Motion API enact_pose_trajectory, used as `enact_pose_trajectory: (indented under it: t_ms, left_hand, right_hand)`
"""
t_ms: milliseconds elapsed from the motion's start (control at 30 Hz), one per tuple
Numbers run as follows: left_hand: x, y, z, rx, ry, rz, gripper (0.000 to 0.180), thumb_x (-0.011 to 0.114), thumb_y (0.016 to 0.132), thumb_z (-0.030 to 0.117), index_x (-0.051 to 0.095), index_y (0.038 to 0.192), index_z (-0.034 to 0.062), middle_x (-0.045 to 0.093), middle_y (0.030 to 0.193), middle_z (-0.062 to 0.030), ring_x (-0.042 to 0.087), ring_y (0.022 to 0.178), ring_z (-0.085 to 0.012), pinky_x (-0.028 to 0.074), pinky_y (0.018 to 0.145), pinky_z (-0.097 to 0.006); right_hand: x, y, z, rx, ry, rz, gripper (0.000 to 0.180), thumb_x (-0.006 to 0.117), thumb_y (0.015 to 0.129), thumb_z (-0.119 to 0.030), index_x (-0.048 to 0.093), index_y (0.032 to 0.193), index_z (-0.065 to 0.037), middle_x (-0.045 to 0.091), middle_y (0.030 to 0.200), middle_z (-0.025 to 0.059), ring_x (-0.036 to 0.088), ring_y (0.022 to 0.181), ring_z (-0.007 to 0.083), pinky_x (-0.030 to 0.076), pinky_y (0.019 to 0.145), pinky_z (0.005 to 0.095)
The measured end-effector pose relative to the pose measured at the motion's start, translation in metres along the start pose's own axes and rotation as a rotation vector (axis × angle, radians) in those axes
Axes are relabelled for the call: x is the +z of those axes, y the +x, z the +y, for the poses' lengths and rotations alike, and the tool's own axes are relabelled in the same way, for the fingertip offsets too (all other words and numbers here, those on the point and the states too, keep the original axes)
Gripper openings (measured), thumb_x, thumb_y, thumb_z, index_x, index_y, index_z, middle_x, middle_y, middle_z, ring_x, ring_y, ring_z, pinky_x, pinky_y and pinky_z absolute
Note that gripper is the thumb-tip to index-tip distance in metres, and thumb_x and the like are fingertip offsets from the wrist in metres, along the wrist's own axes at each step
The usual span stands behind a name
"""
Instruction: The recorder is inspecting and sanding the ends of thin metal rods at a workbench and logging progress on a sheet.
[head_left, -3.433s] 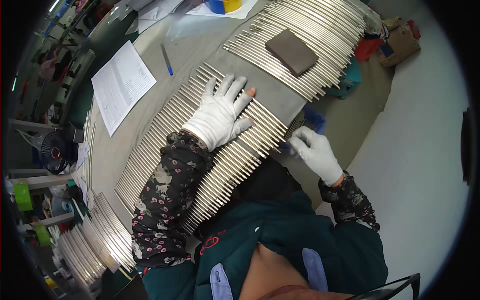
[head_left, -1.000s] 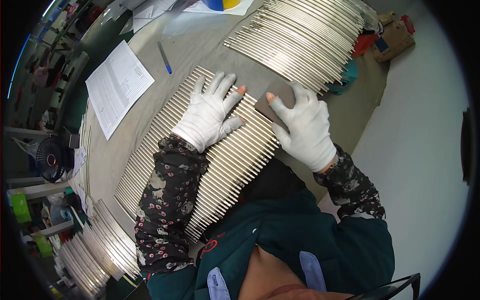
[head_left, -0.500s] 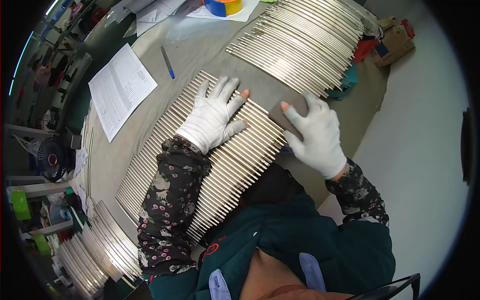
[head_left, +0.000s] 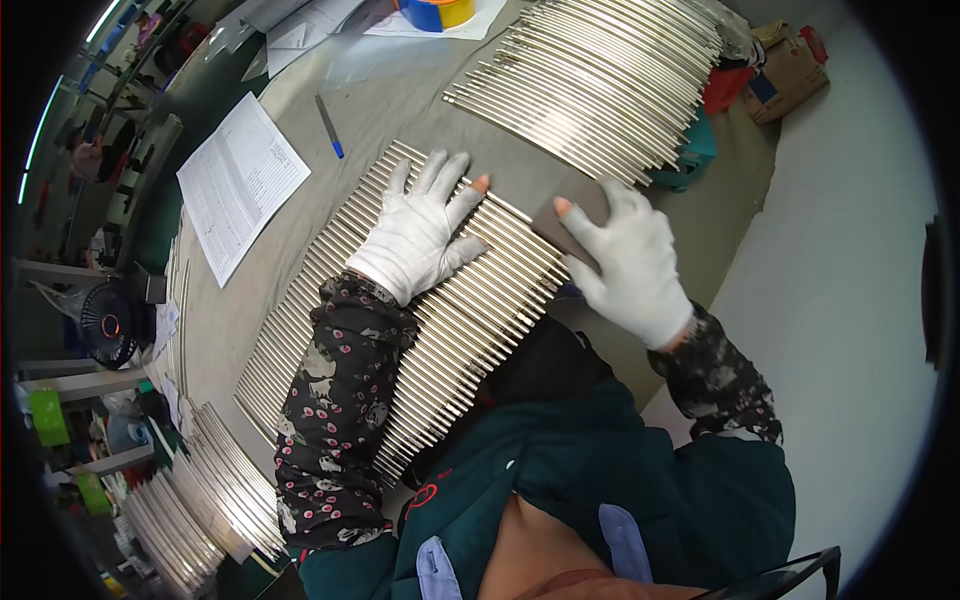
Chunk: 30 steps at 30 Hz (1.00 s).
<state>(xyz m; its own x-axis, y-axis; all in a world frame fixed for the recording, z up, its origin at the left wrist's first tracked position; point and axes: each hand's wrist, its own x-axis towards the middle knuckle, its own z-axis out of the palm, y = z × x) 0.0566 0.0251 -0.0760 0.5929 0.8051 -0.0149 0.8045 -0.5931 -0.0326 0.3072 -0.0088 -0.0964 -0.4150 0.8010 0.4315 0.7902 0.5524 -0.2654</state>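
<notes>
Head view, caught with a dark flat block (head_left: 560, 222) pinned under the loosely spread, flat-lying fingers of the right hand (head_left: 630, 262), at the right end of the near row of metal rods (head_left: 480, 310). Held that row down with the left hand (head_left: 420, 235), fingers fanned wide and flat just left of the block. Probably best worked with even, flat pressure along the rods to stop them rolling; beyond the fingertips, untouched, a second batch of rods (head_left: 600, 80), a pen (head_left: 330, 127) and a printed sheet (head_left: 240, 180).
</notes>
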Motion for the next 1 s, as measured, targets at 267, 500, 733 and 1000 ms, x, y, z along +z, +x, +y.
enact_pose_trajectory:
  t_ms: [267,500,733,1000]
  left_hand:
    - [0.002,-0.001,-0.002,0.018,0.064,0.018,0.066,0.047,0.086,0.052,0.039,0.136,0.0098,0.032,0.143,-0.0186,0.025,0.135,-0.037,0.015,0.109,-0.057]
    - [-0.001,0.002,0.001,0.012,0.051,-0.003,0.063,0.047,0.086,0.048,0.039,0.135,0.008,0.03,0.144,-0.0189,0.024,0.136,-0.0381,0.014,0.109,-0.056]
    - [-0.004,0.006,0.004,-0.004,-0.017,0.092,0.052,0.054,0.084,0.042,0.05,0.123,0.0079,0.043,0.131,-0.0152,0.036,0.128,-0.0336,0.018,0.109,-0.056]
    - [-0.006,0.045,0.041,0.076,-0.208,0.026,0.026,0.07,0.074,0.024,0.062,0.095,0.0092,0.058,0.096,-0.0072,0.053,0.094,-0.0299,0.042,0.084,-0.042]
  right_hand:
    - [-0.026,-0.063,0.016,0.137,-0.022,-0.014,0.053,0.072,0.066,-0.021,0.06,0.117,-0.017,0.048,0.123,0.0203,0.05,0.102,0.0332,0.041,0.08,0.0417]
    - [-0.014,-0.052,0.005,0.063,0.042,-0.013,0.054,0.074,0.064,-0.023,0.061,0.116,-0.016,0.048,0.123,0.0178,0.05,0.102,0.0296,0.041,0.079,0.0389]
    - [-0.016,-0.063,0.016,0.13,0.039,-0.041,0.054,0.073,0.064,-0.023,0.061,0.117,-0.017,0.048,0.123,0.0185,0.05,0.102,0.0305,0.041,0.082,0.04]
    - [-0.018,-0.066,0.02,0.17,0.056,-0.017,0.055,0.073,0.065,-0.023,0.059,0.118,-0.018,0.047,0.124,0.0196,0.049,0.105,0.0337,0.041,0.085,0.0411]
